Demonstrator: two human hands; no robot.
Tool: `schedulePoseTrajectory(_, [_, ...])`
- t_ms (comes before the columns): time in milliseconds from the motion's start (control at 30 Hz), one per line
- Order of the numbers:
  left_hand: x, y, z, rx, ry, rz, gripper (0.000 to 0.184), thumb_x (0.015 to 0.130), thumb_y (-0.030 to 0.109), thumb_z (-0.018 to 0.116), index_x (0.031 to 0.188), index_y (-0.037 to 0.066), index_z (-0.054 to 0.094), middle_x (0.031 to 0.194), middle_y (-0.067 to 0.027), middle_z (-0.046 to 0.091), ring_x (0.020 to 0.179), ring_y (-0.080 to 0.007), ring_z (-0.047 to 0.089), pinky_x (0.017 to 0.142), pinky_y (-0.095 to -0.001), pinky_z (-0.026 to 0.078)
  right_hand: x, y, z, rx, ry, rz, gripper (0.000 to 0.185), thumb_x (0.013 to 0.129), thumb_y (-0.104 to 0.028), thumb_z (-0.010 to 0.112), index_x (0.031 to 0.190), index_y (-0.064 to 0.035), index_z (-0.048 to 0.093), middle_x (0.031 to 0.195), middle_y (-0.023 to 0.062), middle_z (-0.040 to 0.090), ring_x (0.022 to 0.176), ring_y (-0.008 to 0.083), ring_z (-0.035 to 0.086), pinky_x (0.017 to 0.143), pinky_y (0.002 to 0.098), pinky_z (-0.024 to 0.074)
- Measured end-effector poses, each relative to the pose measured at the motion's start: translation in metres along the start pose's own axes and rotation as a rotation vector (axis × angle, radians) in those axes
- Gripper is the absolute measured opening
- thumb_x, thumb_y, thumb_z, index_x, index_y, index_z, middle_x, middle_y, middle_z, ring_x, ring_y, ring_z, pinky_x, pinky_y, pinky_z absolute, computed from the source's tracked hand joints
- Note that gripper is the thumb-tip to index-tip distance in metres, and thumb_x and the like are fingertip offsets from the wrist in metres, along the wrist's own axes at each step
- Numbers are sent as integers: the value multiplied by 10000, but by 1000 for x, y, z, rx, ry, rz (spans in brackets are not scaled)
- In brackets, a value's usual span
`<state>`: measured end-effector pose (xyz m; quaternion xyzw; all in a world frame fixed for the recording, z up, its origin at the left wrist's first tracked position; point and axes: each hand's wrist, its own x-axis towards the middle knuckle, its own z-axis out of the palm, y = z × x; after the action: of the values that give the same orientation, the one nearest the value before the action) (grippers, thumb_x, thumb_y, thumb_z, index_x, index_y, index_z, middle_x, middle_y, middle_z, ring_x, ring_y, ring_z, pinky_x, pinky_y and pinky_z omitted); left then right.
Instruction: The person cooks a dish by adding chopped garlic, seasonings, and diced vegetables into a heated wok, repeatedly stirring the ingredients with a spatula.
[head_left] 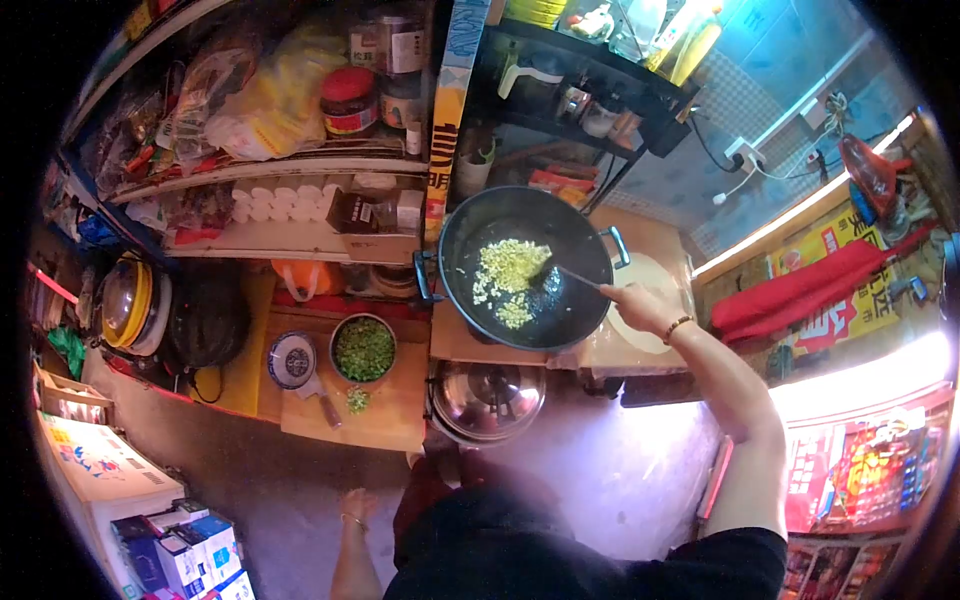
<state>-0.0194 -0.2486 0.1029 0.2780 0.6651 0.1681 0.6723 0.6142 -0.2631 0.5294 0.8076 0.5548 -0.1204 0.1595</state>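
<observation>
My right hand (643,309) is closed around the handle of a cooking spatula (578,277), whose head reaches into a dark wok (465,305) with two side handles. Pale yellow chopped food (505,270), perhaps minced garlic or egg, lies in the middle of the wok beside a shiny patch of liquid. Down by my side hangs my left hand (358,504), fingers loosely extended, touching nothing. Nearest to it on the counter are a cleaver (327,403) on a wooden cutting board (385,420), a bowl of chopped greens (364,349) and a blue-and-white bowl (292,360).
A large shiny metal lid or pot (488,400) sits below the wok. Shelves at left carry bags and a red-lidded jar (349,100); a black rack (590,75) stands behind the wok. Red cloth (800,290) lies at right. Boxes (190,550) are stacked lower left.
</observation>
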Motion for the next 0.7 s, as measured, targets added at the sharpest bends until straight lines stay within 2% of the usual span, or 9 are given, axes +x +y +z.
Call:
schedulePoseTrajectory(67, [-8, 3, -3, -49, 3, 8, 216, 877, 227, 514, 1000, 50, 522, 792, -112, 591, 614, -233, 597, 538, -356, 529, 21, 29, 41, 154, 208, -178, 419, 823, -89, 432, 1231, -154, 508, 783, 184, 619, 657, 287, 613, 584, 409, 478])
schedulePoseTrajectory(133, [-22, 9, 4, -106, 6, 24, 200, 877, 218, 518, 988, 52, 525, 787, -111, 590, 615, -231, 597, 541, -354, 529, 10, 0, 8, 719, -13, 255, 404, 847, -138, 428, 1247, -124, 485, 731, 122, 602, 542, 197, 568, 476, 350, 461])
schedulePoseTrajectory(200, [-35, 6, -4, -62, -52, 226, 189, 882, 216, 508, 991, 62, 528, 782, -108, 587, 644, -225, 600, 539, -349, 522, 26, -19, 8, 875, -36, 321, 406, 853, -159, 420, 1251, -105, 474, 717, 75, 577, 489, 134, 513, 410, 297, 423])
schedulePoseTrajectory(267, [-25, 1, -8, -5, -16, 87, 201, 883, 230, 512, 997, 66, 532, 789, -105, 591, 657, -220, 602, 537, -339, 516, 55, -31, 31, 1223, -17, 339, 392, 856, -160, 411, 1238, -107, 478, 703, 82, 575, 461, 140, 496, 405, 296, 416])
schedulePoseTrajectory(300, [-21, -3, -7, 42, 12, -54, 212, 885, 244, 515, 1003, 70, 537, 795, -102, 595, 669, -215, 605, 536, -330, 509, 58, -46, 29, 1086, -7, 291, 378, 856, -163, 417, 1223, -102, 480, 712, 101, 585, 475, 156, 518, 425, 312, 429])
schedulePoseTrajectory(400, [-19, 0, -10, -163, -111, 12, 238, 896, 270, 502, 1019, 70, 539, 817, -99, 603, 667, -211, 606, 540, -319, 505, 45, -76, 30, 738, 18, -17, 409, 848, -156, 457, 1256, -129, 441, 823, 222, 617, 647, 311, 621, 590, 406, 481])
schedulePoseTrajectory(467, [-24, 5, -6, -124, -79, 21, 244, 901, 274, 494, 1025, 69, 539, 830, -99, 606, 673, -211, 608, 546, -318, 507, 31, -49, 64, 555, 155, -302, 427, 845, -130, 462, 1271, -154, 440, 846, 223, 614, 717, 347, 612, 649, 423, 478])
schedulePoseTrajectory(533, [-26, 6, 2, -96, -52, 20, 250, 906, 277, 487, 1030, 67, 540, 842, -99, 609, 679, -211, 610, 552, -318, 510, -8, -26, 43, 327, -61, -231, 431, 847, -116, 468, 1275, -160, 441, 928, 215, 610, 795, 366, 602, 706, 427, 468])
schedulePoseTrajectory(700, [-15, 9, 6, 37, -33, -2, 267, 904, 284, 491, 1046, 66, 550, 841, -97, 611, 689, -197, 620, 553, -325, 519, -65, 16, 32, 478, -100, -312, 450, 840, -73, 471, 1284, -141, 446, 969, 226, 605, 861, 388, 592, 771, 425, 463])
